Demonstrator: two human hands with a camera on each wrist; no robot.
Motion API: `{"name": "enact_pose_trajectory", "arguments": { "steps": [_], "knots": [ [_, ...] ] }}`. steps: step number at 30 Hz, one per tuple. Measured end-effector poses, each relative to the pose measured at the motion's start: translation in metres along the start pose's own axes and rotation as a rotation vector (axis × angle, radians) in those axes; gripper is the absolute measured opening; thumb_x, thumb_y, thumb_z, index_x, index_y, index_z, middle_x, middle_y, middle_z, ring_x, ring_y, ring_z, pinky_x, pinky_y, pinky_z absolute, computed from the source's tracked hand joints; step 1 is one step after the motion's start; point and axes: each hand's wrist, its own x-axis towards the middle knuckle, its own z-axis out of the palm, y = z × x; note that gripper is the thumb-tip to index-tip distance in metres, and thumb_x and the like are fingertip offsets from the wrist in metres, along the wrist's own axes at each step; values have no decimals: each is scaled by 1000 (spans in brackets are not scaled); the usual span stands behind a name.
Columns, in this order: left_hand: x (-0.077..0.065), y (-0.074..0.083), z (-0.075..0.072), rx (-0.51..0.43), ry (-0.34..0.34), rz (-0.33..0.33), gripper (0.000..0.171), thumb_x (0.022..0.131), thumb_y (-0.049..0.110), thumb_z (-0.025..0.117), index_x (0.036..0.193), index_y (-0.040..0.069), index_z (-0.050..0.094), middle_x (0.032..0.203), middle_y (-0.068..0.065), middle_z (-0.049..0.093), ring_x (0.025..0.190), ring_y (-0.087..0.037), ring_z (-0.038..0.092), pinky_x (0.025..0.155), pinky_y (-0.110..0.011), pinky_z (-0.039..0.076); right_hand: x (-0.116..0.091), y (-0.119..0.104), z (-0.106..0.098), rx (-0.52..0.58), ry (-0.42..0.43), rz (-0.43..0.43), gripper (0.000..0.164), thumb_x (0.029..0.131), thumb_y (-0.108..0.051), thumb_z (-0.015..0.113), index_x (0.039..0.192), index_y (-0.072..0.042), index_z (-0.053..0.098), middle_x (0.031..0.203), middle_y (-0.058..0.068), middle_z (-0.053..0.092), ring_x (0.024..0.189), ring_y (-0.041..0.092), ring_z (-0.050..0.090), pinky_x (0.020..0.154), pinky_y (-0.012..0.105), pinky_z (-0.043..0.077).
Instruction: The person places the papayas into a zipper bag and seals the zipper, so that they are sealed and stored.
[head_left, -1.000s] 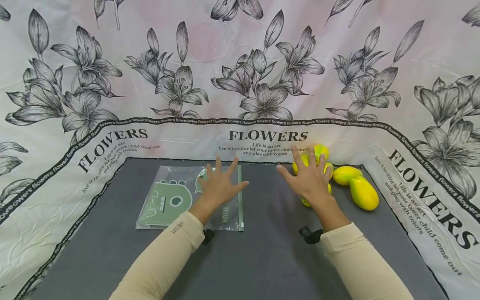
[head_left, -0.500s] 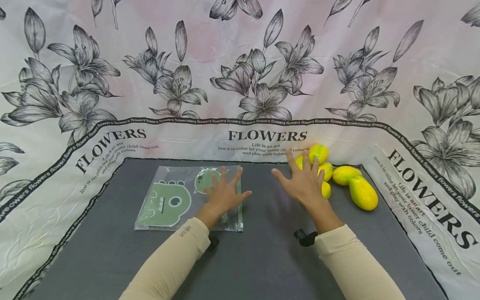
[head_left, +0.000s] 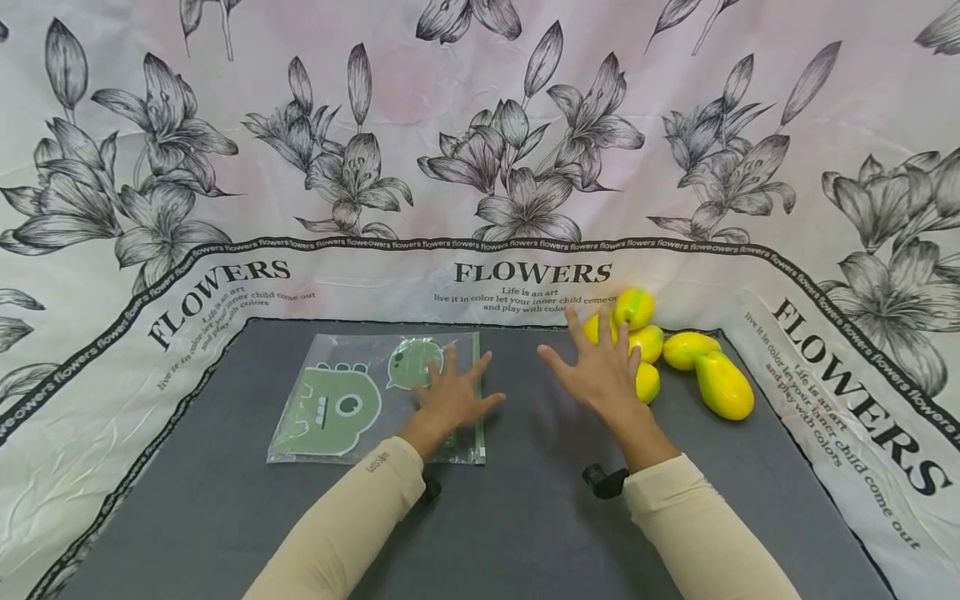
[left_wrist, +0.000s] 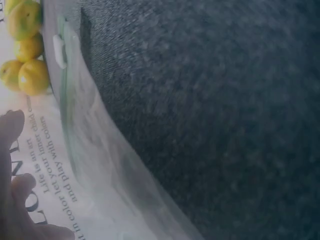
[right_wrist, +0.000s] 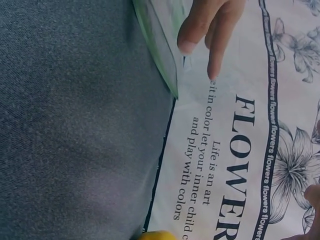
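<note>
My left hand (head_left: 450, 402) is spread above the right part of a clear zip bag (head_left: 382, 442) with a green cartoon creature printed on it. It holds nothing; whether it touches the bag I cannot tell. In the left wrist view, the bag's green zip edge with its white slider (left_wrist: 59, 51) runs beside my fingers. My right hand (head_left: 603, 383) is also spread and holds nothing, just left of a group of yellow fruits (head_left: 647, 343) and partly covering them. A larger, mango-like yellow fruit (head_left: 725, 385) lies at the right of the group.
The grey tabletop (head_left: 517, 533) is bordered at the back and sides by a white cloth (head_left: 360, 283) printed with flowers and lettering. The fruits are near the back right corner, one piled on others. Black wrist cameras (head_left: 604, 481) sit below my wrists.
My left hand has shifted right and slightly toward me, showing more of the bag's print. My right hand has moved left, uncovering more of the fruits. The bag and fruits keep their places.
</note>
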Motion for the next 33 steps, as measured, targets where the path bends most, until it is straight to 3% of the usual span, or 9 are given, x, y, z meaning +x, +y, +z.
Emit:
{"name": "enact_pose_trajectory", "arguments": {
  "steps": [7, 16, 26, 33],
  "knots": [
    [1, 0, 7, -8, -26, -3, 77, 85, 69, 54, 151, 45, 25, 159, -16, 1, 136, -55, 10, 88, -83, 24, -2, 3, 6, -12, -14, 6, 86, 86, -78, 33, 156, -34, 10, 157, 24, -2, 138, 52, -7, 104, 74, -4],
    [5, -3, 16, -16, -93, -9, 74, 88, 66, 53, 152, 44, 24, 159, -17, 0, 137, -55, 6, 89, -84, 20, -6, 6, 12, -1, -36, 16, 87, 85, -80, 31, 156, -33, 9, 157, 23, -1, 138, 53, -6, 103, 75, 0],
    [9, -3, 13, 4, -138, -14, 62, 93, 52, 56, 150, 37, 37, 159, -15, 6, 136, -55, 13, 90, -83, 23, -7, 7, 16, 13, -27, 16, 87, 86, -79, 33, 156, -35, 8, 157, 24, 2, 138, 53, -5, 103, 75, -1],
    [9, -6, 13, -36, -136, -23, 58, 93, 40, 58, 148, 30, 42, 158, -16, 13, 135, -54, 17, 92, -82, 20, -9, 10, 17, 23, -39, 20, 86, 85, -79, 33, 156, -37, 6, 157, 24, 0, 138, 53, -5, 104, 74, 1]
  ]
}}
